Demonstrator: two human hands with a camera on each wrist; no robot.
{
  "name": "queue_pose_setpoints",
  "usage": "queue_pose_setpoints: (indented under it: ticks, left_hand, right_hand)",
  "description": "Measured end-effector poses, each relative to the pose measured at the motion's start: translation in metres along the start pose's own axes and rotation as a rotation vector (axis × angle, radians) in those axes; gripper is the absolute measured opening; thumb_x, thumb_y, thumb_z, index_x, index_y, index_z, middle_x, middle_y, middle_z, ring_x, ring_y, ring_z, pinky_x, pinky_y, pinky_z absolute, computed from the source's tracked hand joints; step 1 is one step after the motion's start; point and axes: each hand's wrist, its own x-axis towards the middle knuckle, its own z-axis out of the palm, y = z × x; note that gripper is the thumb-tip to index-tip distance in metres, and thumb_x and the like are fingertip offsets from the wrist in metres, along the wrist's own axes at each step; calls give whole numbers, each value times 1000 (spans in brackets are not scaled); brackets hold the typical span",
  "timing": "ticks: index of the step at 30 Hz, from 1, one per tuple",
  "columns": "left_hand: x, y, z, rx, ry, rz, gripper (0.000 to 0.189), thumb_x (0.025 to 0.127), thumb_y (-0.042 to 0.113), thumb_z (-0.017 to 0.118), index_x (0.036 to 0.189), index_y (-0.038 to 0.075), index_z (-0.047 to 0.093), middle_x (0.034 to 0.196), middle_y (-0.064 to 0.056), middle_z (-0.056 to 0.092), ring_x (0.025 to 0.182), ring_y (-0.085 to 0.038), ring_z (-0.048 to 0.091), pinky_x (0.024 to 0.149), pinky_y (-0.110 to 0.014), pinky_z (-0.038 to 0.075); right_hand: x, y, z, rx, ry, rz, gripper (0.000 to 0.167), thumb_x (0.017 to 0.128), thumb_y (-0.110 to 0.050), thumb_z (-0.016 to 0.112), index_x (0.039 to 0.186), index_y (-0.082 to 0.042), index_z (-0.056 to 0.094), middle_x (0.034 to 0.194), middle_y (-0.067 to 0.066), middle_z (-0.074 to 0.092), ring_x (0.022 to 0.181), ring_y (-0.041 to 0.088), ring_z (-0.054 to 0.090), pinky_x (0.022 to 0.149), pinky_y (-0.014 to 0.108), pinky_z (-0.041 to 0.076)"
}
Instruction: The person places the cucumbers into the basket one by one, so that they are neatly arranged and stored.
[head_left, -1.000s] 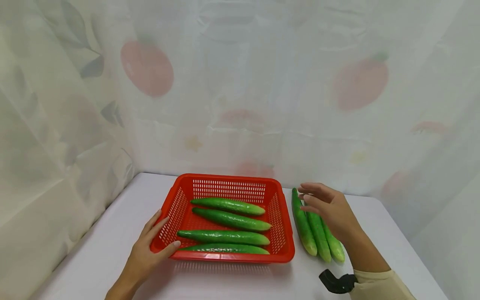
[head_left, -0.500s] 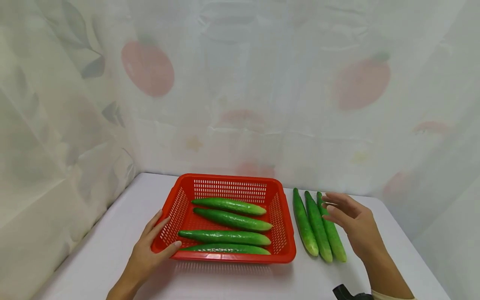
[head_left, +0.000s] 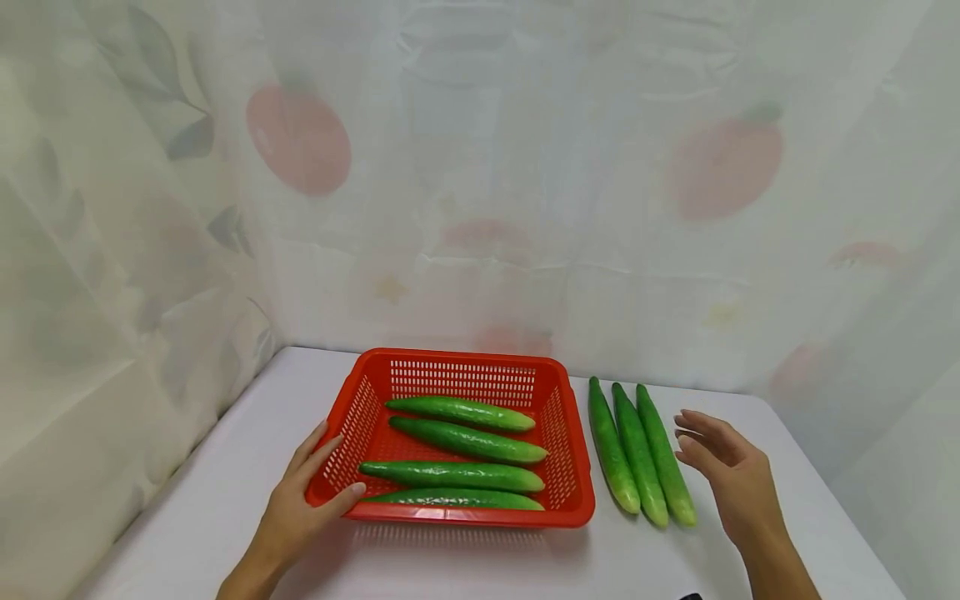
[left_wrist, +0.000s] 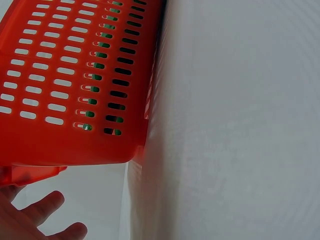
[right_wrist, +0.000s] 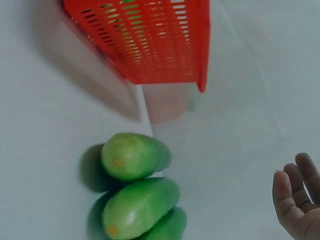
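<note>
My left hand (head_left: 294, 510) rests at the near left corner of a red plastic basket (head_left: 450, 515), its fingers spread along the left rim and the thumb at the front rim. Several green cucumbers (head_left: 459, 476) lie crosswise inside. Right of the basket, a left cucumber (head_left: 613, 454), a middle cucumber (head_left: 640, 454) and a right cucumber (head_left: 666, 458) lie side by side, pale ends toward me. My right hand (head_left: 735, 479) is raised beside them, holding nothing, fingers loosely bent. In the right wrist view its fingers (right_wrist: 285, 195) stand apart from the cucumbers (right_wrist: 131, 155).
A white tabletop (head_left: 420, 575) bears everything. Behind it hangs a pale curtain (head_left: 480, 167) with faded fruit prints, and another patterned curtain (head_left: 112, 292) borders the left side. The basket's slotted wall (left_wrist: 65, 75) fills much of the left wrist view.
My right hand has moved right and toward me, from over the loose cucumbers to beside them, uncovering their far ends. The left hand and basket have stayed put.
</note>
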Motion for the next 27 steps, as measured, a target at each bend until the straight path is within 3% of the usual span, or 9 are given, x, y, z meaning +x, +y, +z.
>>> queue_pose_setpoints:
  ticks: [13,27]
  left_hand:
    - [-1,1,0,2,-6,-7,71,80,29,80,140,6,49,155,5,24,134,-30,29,95,-59,31]
    - [0,1,0,4,-5,-14,71,80,28,79,141,7,49,155,4,24,135,-31,28,95,-62,30]
  right_hand:
    - [-13,33,-15,-113,121,108,40,93,-9,66,131,0,56,119,-3,62,108,6,56,81,16,47]
    - [-21,69,-27,-181,235,273,52,90,-25,70,134,-3,54,122,-5,58,103,-2,55,78,13,46]
